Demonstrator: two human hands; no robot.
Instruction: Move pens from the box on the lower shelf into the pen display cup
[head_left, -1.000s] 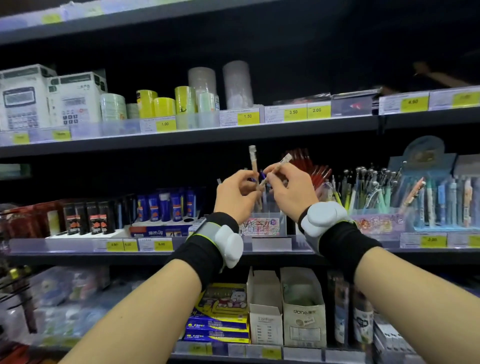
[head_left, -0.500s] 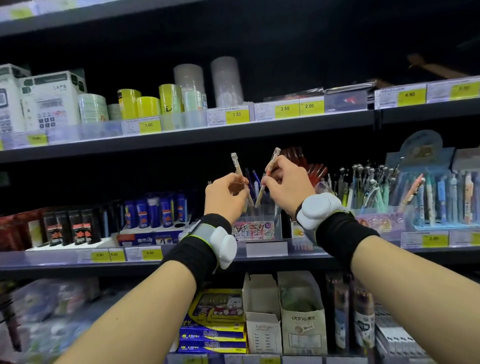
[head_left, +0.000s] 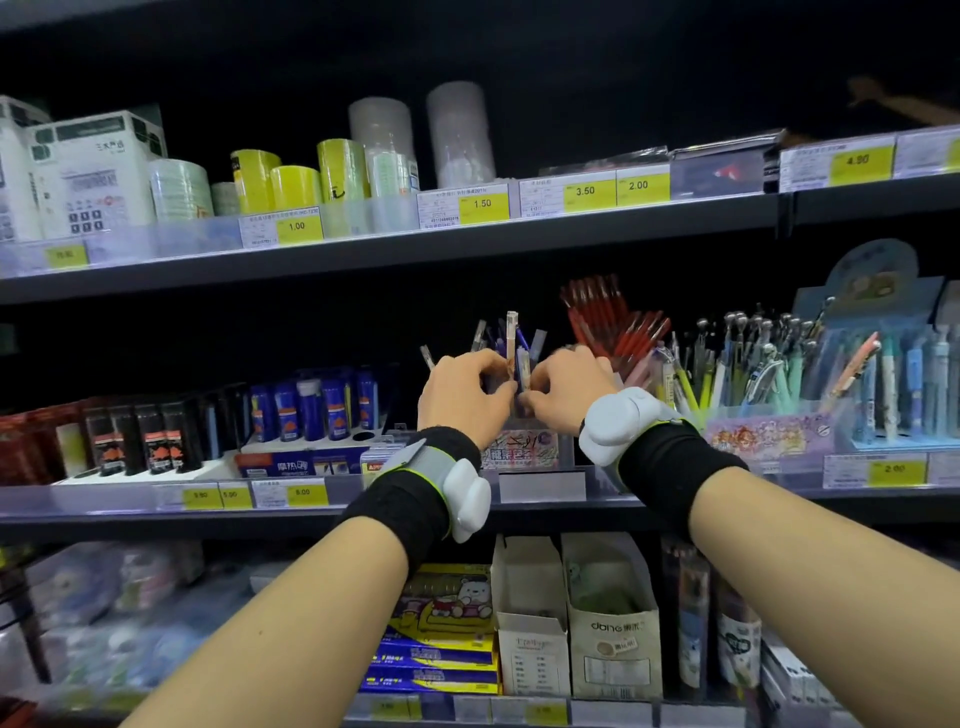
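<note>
Two hands meet over the pen display cup (head_left: 524, 449) on the middle shelf (head_left: 156, 512), so the step in hand looks like seating pens among those already standing there. Going from the left, the left hand (head_left: 460, 395) has its fingers curled in toward the cluster, fingertips at the pens; whether it actually pinches one I cannot tell. Just right of it, a white pen (head_left: 511, 338) stands upright and tallest in the cup, with blue and grey pens (head_left: 524, 364) packed round it. The right hand (head_left: 563, 387) is curled the same way, thumb and fingertips closed in on the lower barrels, seemingly pinching one, though the grip is partly hidden.

Next, I judge, the hands need to let go cleanly without tipping the upright pens, then go down to the open cardboard box (head_left: 530, 618) on the lower shelf for more. Its contents cannot be seen from here.

On the surroundings: this is a dark shop shelving unit with yellow price tags (head_left: 483, 203) along each edge. Glue sticks (head_left: 140, 436) sit at far left, red pens (head_left: 618, 322) and pastel pens (head_left: 779, 374) to the right, tape rolls (head_left: 291, 182) and calculator boxes (head_left: 88, 166) above.
</note>
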